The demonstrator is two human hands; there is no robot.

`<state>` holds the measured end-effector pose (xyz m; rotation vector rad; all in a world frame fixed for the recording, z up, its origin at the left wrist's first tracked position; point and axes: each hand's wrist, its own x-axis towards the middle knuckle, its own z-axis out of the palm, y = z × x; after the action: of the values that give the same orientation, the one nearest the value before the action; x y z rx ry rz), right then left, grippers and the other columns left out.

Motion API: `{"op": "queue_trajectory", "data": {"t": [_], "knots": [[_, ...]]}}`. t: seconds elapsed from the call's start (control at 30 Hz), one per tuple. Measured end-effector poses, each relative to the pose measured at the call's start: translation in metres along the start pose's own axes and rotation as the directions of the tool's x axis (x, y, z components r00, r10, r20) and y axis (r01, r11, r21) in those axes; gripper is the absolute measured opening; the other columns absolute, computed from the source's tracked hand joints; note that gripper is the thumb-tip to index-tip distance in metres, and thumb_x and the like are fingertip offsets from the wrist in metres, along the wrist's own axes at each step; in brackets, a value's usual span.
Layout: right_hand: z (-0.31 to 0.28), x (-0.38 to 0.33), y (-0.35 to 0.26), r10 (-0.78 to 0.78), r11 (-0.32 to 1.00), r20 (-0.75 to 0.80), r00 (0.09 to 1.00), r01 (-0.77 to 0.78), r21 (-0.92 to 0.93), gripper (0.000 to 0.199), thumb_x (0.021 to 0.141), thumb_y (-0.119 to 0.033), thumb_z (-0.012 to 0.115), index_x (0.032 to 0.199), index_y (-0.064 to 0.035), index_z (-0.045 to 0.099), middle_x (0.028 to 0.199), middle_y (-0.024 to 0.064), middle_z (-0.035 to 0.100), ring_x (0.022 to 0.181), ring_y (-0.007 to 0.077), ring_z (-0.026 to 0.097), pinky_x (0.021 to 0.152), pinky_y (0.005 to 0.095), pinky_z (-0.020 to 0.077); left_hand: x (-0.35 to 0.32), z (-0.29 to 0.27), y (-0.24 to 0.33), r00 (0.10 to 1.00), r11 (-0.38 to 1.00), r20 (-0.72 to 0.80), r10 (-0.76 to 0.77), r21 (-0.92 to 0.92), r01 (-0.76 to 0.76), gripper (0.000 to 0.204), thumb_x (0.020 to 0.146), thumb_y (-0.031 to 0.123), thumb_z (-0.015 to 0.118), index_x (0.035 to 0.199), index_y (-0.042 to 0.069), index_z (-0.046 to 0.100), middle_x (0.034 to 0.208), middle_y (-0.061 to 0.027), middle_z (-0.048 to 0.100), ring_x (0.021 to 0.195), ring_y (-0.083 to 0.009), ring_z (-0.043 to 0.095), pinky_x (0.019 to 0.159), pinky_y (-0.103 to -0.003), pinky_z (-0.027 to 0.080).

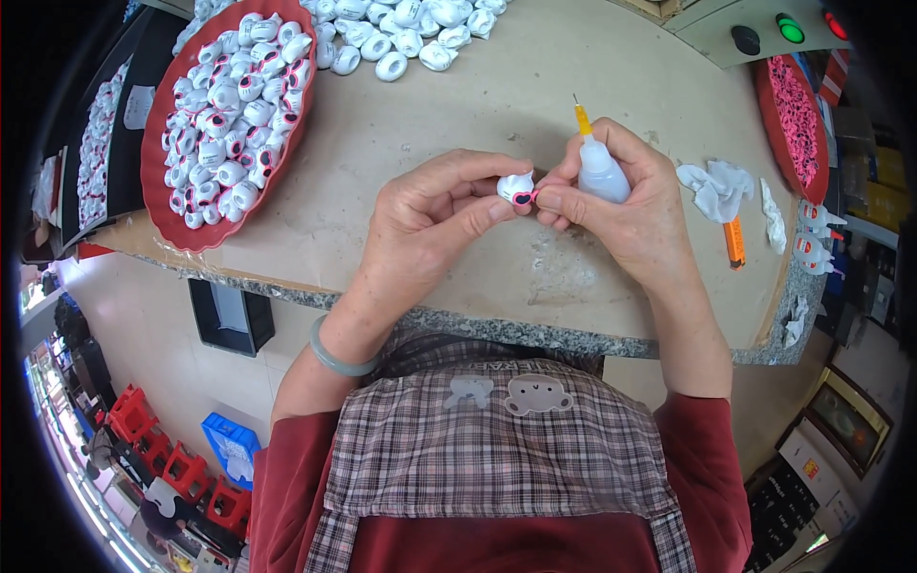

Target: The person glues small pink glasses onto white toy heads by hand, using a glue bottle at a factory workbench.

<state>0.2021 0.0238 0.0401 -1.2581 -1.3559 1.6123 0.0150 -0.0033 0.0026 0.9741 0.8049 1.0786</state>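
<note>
White figure [510, 186] pinched in the left hand [420, 205] above the bench [430, 115]; right hand [626, 191] clasps a squeeze bottle [602, 174] and fingers its pink-rimmed piece [522, 199], apparently mid-fitting; red tray [205, 233] figures look mostly done; rear pile [392, 33] seems undone.

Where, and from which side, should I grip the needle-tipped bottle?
Likely the rounded body of the bottle, from the right, as the right hand has it: that is its widest part, while the yellow tip narrows to a thin needle pointing away from the person.
</note>
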Motion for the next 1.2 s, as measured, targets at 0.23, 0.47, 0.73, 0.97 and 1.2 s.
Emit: {"op": "queue_trajectory", "data": {"t": [0.23, 0.47, 0.73, 0.97, 1.2], "knots": [[0.005, 0.000, 0.007, -0.029, 0.997, -0.059, 0.998, 0.025, -0.076, 0.017, 0.078, 0.000, 0.069, 0.085, -0.0013, 0.054, 0.075, 0.0037, 0.061, 0.067, 0.0103, 0.063, 0.059, 0.0230, 0.0525, 0.000, -0.001, -0.004, 0.993, 0.968, -0.027, 0.113, 0.230, -0.103, 0.029, 0.083, -0.005, 0.061, 0.112, -0.002, 0.060, 0.104, -0.0096, 0.060, 0.094, -0.0167, 0.062, 0.085, -0.025, 0.052], [0.012, -0.001, 0.015, -0.165, 0.962, -0.124, 0.978, 0.132, -0.239, 0.020, 0.076, -0.007, 0.073, 0.085, -0.0023, 0.056, 0.072, 0.0046, 0.064, 0.066, 0.0119, 0.064, 0.059, 0.0249, 0.0513, 0.001, 0.002, -0.007, 0.991, 0.981, -0.072, 0.113, 0.169, -0.099, 0.026, 0.082, -0.006, 0.062, 0.109, -0.005, 0.060, 0.103, -0.0108, 0.062, 0.095, -0.0168, 0.062, 0.084, -0.027, 0.053], [0.014, 0.000, 0.018, -0.249, 0.910, -0.129, 0.960, 0.186, -0.371, 0.023, 0.072, -0.012, 0.076, 0.082, -0.0037, 0.058, 0.069, 0.0051, 0.064, 0.063, 0.0154, 0.064, 0.057, 0.0268, 0.0492, -0.001, 0.002, -0.006, 0.989, 0.977, -0.084, 0.118, 0.187, -0.101, 0.024, 0.083, -0.005, 0.062, 0.107, -0.006, 0.061, 0.100, -0.0114, 0.064, 0.091, -0.0152, 0.063, 0.082, -0.025, 0.053], [0.018, 0.004, 0.029, -0.281, 0.917, -0.129, 0.951, 0.226, -0.330, 0.024, 0.071, -0.012, 0.077, 0.084, -0.0035, 0.059, 0.069, 0.0060, 0.064, 0.062, 0.0155, 0.063, 0.057, 0.0268, 0.0491, -0.002, 0.000, -0.005, 0.989, 0.954, -0.075, 0.129, 0.282, -0.103, 0.024, 0.085, -0.003, 0.060, 0.109, -0.006, 0.059, 0.104, -0.0128, 0.064, 0.095, -0.0160, 0.063, 0.083, -0.026, 0.051], [0.018, 0.005, 0.029, -0.286, 0.909, -0.129, 0.950, 0.226, -0.349, 0.025, 0.071, -0.013, 0.078, 0.083, -0.0034, 0.058, 0.069, 0.0063, 0.064, 0.063, 0.0160, 0.063, 0.058, 0.0271, 0.0492, -0.003, -0.001, -0.005, 0.985, 0.967, -0.105, 0.134, 0.233, -0.107, 0.020, 0.085, -0.004, 0.059, 0.106, -0.003, 0.061, 0.100, -0.0093, 0.066, 0.092, -0.0133, 0.063, 0.080, -0.023, 0.052]]}}
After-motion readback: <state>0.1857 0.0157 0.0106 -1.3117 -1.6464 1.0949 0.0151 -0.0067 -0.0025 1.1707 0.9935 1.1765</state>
